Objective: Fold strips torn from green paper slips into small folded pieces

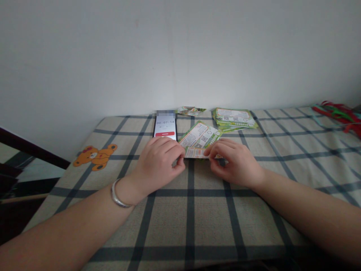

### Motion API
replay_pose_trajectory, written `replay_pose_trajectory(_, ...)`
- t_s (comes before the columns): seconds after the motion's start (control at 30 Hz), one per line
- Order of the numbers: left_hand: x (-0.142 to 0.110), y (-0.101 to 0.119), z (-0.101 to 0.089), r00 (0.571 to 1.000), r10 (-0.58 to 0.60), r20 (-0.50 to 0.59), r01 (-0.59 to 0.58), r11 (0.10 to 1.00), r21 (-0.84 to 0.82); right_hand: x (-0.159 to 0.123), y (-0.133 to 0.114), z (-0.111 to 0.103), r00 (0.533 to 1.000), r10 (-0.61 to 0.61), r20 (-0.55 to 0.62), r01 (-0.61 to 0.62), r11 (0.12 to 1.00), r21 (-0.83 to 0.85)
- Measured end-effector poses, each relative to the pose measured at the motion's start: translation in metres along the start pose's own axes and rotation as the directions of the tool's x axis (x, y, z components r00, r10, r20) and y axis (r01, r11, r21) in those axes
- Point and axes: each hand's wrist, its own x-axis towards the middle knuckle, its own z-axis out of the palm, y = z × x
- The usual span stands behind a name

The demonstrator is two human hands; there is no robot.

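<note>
A checked cloth covers the table by a pale wall. The small paper lies between the hands. The right hand pinches it, maybe to keep it steady. The left hand curls at the other end; I can't tell if it grips. A green card lies just behind. The left hand hides the bottom of the phone.

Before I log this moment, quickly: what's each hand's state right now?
Left hand: curled at the left end of the leaflet; grip cannot be told.
Right hand: curled, holding the leaflet's near edge.
</note>
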Motion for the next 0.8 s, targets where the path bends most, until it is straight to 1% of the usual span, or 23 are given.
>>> replay_pose_trajectory(0.3, -0.001, -0.001, -0.001, 0.999, -0.036, 0.027, 0.037, 0.999, -0.035, -0.003, 0.002, 0.000, 0.999, 0.040, 0.020, -0.039, 0.999, -0.021)
replay_pose_trajectory(0.47, -0.003, -0.001, 0.000, 0.999, -0.024, 0.028, 0.027, 0.994, -0.107, -0.003, 0.003, 0.000, 0.998, 0.054, 0.028, -0.053, 0.998, -0.037)
replay_pose_trajectory(0.6, -0.003, -0.003, 0.004, 0.997, 0.039, 0.070, -0.030, 0.991, -0.134, -0.003, 0.003, 0.001, 0.998, 0.036, 0.042, -0.034, 0.999, -0.034)
replay_pose_trajectory(0.67, -0.003, -0.005, 0.006, 0.995, 0.064, 0.074, -0.054, 0.990, -0.128, -0.003, 0.003, 0.001, 0.999, 0.013, 0.053, -0.011, 0.999, -0.050)
replay_pose_trajectory(0.8, -0.004, -0.012, 0.006, 0.988, 0.134, 0.079, -0.127, 0.987, -0.095, -0.004, 0.007, 0.000, 0.990, -0.075, 0.115, 0.084, 0.994, -0.074)
